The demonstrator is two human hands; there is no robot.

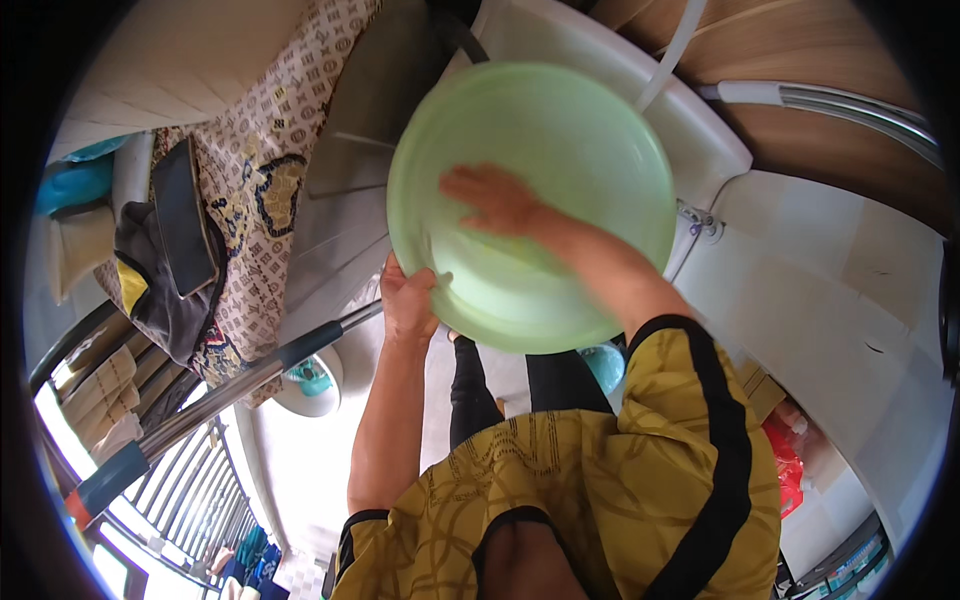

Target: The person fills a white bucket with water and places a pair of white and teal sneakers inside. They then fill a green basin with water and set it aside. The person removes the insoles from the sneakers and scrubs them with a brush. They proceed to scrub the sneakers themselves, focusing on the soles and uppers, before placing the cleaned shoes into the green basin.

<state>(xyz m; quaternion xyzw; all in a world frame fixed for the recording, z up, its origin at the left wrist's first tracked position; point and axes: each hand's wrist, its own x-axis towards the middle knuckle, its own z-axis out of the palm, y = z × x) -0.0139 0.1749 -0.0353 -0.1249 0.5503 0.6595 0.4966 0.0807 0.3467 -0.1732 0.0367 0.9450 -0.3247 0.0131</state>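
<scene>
A large pale green plastic basin [592, 150] is held up before me, tilted so that its inside shows. My left hand [410, 298] grips its rim at the lower left, with the thumb over the edge. Inside the basin my right hand [491, 199] lies against or just above the wall, fingers spread and somewhat blurred. It holds nothing that I can see. Whether its palm touches the plastic cannot be told.
A white sink [705, 127] with a metal fitting [701, 221] stands behind the basin. On the left, a phone [180, 217] lies on a dark cloth over a patterned cover [262, 172]. A metal pole [247, 382] slants across the lower left. Below stands a bin [311, 390].
</scene>
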